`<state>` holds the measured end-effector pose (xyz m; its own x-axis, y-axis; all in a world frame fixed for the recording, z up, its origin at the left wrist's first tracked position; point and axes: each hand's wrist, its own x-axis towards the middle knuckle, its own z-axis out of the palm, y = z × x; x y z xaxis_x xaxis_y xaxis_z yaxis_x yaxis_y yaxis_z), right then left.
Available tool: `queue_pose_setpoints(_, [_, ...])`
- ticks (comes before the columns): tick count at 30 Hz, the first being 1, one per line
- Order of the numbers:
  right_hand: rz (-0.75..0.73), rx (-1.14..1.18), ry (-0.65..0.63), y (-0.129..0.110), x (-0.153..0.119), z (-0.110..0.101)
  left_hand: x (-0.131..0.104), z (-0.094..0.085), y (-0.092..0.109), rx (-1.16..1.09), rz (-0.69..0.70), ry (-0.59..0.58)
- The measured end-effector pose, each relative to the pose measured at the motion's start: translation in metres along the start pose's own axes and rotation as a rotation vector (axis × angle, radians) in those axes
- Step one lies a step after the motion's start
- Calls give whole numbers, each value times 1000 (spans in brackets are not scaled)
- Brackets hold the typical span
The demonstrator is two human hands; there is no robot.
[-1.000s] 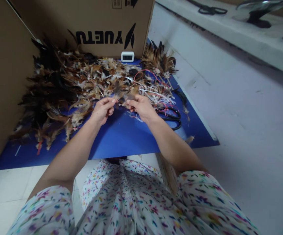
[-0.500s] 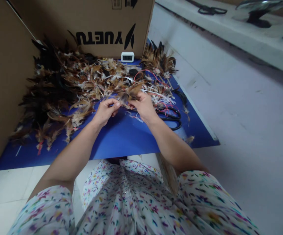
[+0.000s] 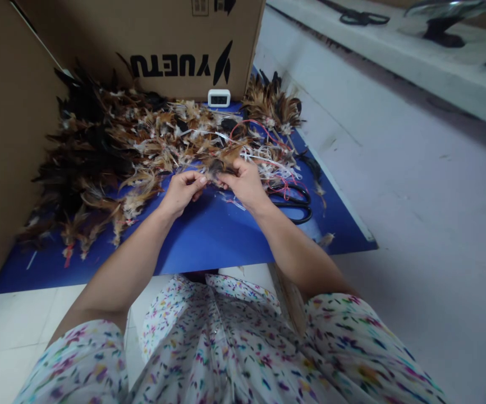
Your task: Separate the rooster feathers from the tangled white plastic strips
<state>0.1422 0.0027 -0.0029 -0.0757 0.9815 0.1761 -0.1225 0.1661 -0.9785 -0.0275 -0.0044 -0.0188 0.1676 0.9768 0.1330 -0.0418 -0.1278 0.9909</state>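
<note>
Between my two hands, above the blue table, is a small bunch of brown feathers. My right hand is closed on it, thumb and fingers pinching near its base. Beside it on the left, my left hand is pinched shut at the base of the bunch; whether it grips a quill or a tie there is too small to make out. A big pile of brown and black feathers spreads behind and left of my hands. Black-handled scissors lie right of my right wrist, their blades hidden.
White and pink ties lie tangled beyond my right hand. A small white digital clock stands against a cardboard box. Another feather bunch sits at the back right. A pale wall borders the table on the right.
My right hand has shifted very slightly left, and the feather bunch has turned a little in its fingers. My left hand stays almost where it was.
</note>
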Motion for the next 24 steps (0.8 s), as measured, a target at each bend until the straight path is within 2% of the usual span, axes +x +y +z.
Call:
queue_pose_setpoints(11, [-11,-81,-4,1,0,-1,2,0,-2,43,6,43])
queue_pose_setpoints(24, [-6,-98,26,-3,-3,0,0,1,-2,41,16,24])
